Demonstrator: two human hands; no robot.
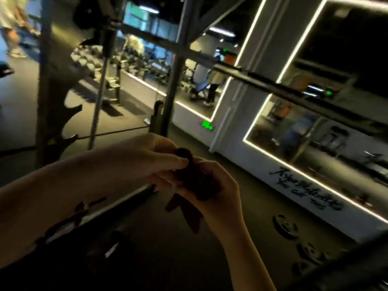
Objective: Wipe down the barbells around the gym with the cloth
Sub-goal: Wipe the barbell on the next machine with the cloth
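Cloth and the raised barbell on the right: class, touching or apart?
Apart. The head view shows the cloth gripped by left hand and right hand, well below the barbell, a wide gap between them.

A dark matte rubber floor (130,114) covers the dim gym. A grey steel rack post (175,80) rises in the middle. To the right, large wall mirrors (315,131) are framed by bright white light strips (249,38), with a pale grey pillar (235,106) between them. Black brush-script lettering (304,190) runs along the white wall base under the nearer mirror. A small green glowing sign (207,125) sits low at the pillar's foot. Blurred long racks of dumbbells (130,59) line the far side, and round black weight plates (285,225) lie on the floor near the wall.
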